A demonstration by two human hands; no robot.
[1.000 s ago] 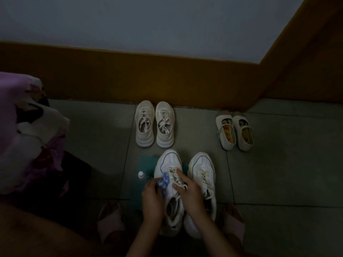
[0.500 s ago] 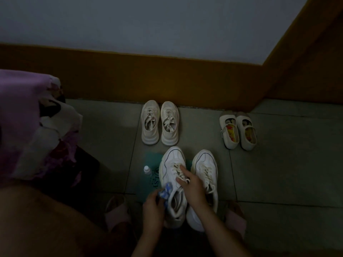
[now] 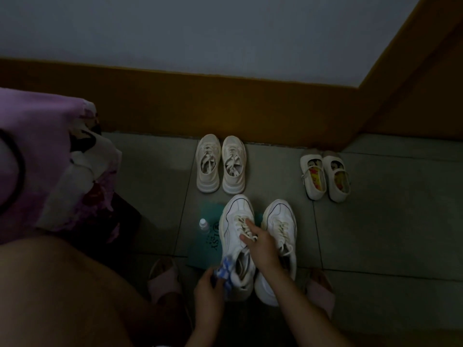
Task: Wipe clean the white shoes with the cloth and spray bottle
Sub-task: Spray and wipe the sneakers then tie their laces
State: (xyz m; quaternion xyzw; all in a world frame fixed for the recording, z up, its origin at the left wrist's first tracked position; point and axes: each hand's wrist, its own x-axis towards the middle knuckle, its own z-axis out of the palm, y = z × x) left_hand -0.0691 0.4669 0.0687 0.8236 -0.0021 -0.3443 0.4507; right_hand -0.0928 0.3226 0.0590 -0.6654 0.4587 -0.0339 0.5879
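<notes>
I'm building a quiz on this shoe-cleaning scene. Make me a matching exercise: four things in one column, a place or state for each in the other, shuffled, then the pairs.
1. cloth
2. spray bottle
3. beige sneakers
4. strap shoes

A. colourful insoles showing
B. at the left edge of the teal mat
C. laced, with thick soles
D. held by the left hand at the heel end of the white sneaker

Pairs: 1-D, 2-B, 3-C, 4-A
</notes>
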